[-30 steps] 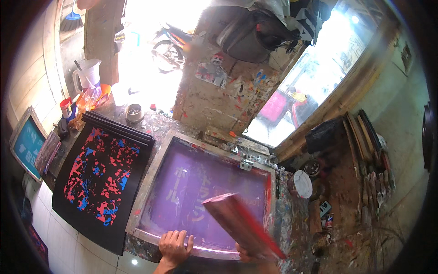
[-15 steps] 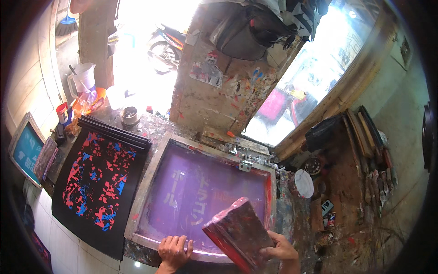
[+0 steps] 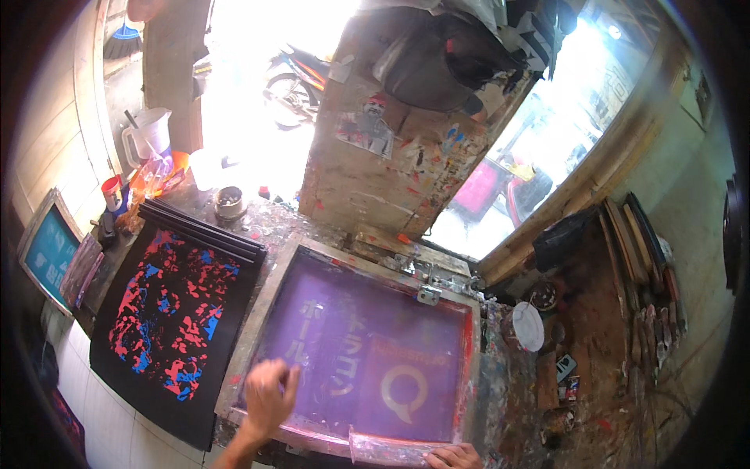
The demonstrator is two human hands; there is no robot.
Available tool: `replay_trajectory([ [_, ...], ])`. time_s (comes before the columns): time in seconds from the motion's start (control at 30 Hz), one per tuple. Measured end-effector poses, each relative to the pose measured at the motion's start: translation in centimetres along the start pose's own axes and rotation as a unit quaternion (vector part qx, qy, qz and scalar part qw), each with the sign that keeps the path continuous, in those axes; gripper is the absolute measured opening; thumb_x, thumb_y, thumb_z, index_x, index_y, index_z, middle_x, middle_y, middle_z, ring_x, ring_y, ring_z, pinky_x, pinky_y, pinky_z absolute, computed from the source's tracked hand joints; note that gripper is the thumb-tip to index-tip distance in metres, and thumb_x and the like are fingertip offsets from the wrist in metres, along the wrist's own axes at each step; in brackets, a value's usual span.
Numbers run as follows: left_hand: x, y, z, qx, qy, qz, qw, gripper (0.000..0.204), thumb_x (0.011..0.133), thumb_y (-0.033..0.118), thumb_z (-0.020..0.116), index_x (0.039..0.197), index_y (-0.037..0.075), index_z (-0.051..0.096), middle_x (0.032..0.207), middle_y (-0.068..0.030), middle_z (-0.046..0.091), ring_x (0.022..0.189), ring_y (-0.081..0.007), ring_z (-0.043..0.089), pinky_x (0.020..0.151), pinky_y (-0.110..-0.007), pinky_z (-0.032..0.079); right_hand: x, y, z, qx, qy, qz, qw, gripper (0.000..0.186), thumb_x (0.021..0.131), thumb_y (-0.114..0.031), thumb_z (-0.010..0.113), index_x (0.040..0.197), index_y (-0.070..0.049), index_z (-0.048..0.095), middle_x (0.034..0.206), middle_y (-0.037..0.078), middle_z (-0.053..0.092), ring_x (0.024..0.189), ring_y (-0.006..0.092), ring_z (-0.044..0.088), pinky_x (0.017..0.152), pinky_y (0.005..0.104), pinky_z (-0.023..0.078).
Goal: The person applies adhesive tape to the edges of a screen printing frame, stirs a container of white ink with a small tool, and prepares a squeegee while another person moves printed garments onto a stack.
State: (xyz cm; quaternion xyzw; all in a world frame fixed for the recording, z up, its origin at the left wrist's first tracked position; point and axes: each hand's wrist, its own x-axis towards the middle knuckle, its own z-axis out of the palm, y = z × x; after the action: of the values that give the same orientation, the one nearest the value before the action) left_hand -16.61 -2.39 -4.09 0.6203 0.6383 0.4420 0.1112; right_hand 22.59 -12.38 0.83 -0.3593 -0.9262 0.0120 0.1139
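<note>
A silk-screen frame (image 3: 269, 293) with purple mesh (image 3: 328, 313) and pale letter shapes lies on the bench before me. My left hand (image 3: 268, 397) hovers over its near left corner, fingers loosely bent and thumb apart, with nothing seen in it. At the near edge, my right hand (image 3: 455, 456) grips a squeegee (image 3: 387, 449), a broad paint-stained blade that lies along the frame's near side. The squeegee's lower part runs out of view. Left of the frame is a black sheet (image 3: 176, 313) printed with red and blue patches.
A metal hinge clamp (image 3: 427, 294) holds the frame's far side. A white tub (image 3: 526, 327) stands to the right, and a round can (image 3: 230, 203) behind. A pitcher (image 3: 148, 134) is at the far left. Several squeegees (image 3: 658, 332) lean at the right wall.
My right hand has brought the squeegee down to the frame's near edge, uncovering a ring-shaped mark on the mesh. My left hand has lifted off the near edge and moved left and farther away.
</note>
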Motion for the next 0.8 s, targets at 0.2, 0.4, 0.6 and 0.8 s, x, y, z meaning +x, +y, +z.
replay_trajectory([
  [0.2, 15.8, -6.5, 5.7, 0.134, 0.076, 0.005, 0.988, 0.018, 0.093, 0.024, 0.065, 0.095, 0.006, 0.064, 0.101, -0.0132, 0.063, 0.100, -0.0323, 0.059, 0.087, -0.043, 0.048, -1.7, 0.5, 2.9, 0.002, -0.013, 0.039, 0.999, 0.034, 0.084, -0.018, 0.075, 0.116, -0.008, 0.068, 0.112, 0.013, 0.066, 0.101, 0.0326, 0.063, 0.090, 0.0475, 0.050],
  [0.4, 16.9, -10.3, 8.3, 0.177, 0.018, -0.029, 0.984, 0.042, 0.088, 0.019, 0.069, 0.124, 0.002, 0.055, 0.117, -0.0191, 0.059, 0.109, -0.0354, 0.060, 0.092, -0.045, 0.052, -2.6, 0.9, 4.9, -0.008, -0.038, 0.087, 0.995, 0.041, 0.084, -0.019, 0.073, 0.123, -0.010, 0.066, 0.117, 0.014, 0.064, 0.103, 0.0354, 0.062, 0.092, 0.0491, 0.050],
  [0.6, 16.8, -11.3, 9.1, 0.165, 0.020, -0.019, 0.986, 0.035, 0.089, 0.005, 0.054, 0.124, 0.000, 0.055, 0.106, -0.0230, 0.061, 0.098, -0.0388, 0.066, 0.080, -0.046, 0.058, -2.6, 5.3, 5.7, 0.202, -0.090, 0.211, 0.952, 0.050, 0.095, -0.036, 0.063, 0.133, -0.004, 0.057, 0.111, 0.025, 0.060, 0.112, 0.0432, 0.055, 0.099, 0.0509, 0.043],
  [0.8, 16.7, -11.2, 9.1, 0.211, 0.039, -0.005, 0.977, 0.034, 0.089, 0.005, 0.058, 0.123, 0.001, 0.055, 0.111, -0.0208, 0.064, 0.103, -0.0338, 0.067, 0.089, -0.042, 0.057, 2.0, 14.7, 5.1, -0.130, 0.001, 0.427, 0.895, 0.041, 0.100, -0.038, 0.055, 0.128, -0.009, 0.064, 0.128, 0.022, 0.062, 0.117, 0.0418, 0.058, 0.096, 0.0533, 0.046],
])
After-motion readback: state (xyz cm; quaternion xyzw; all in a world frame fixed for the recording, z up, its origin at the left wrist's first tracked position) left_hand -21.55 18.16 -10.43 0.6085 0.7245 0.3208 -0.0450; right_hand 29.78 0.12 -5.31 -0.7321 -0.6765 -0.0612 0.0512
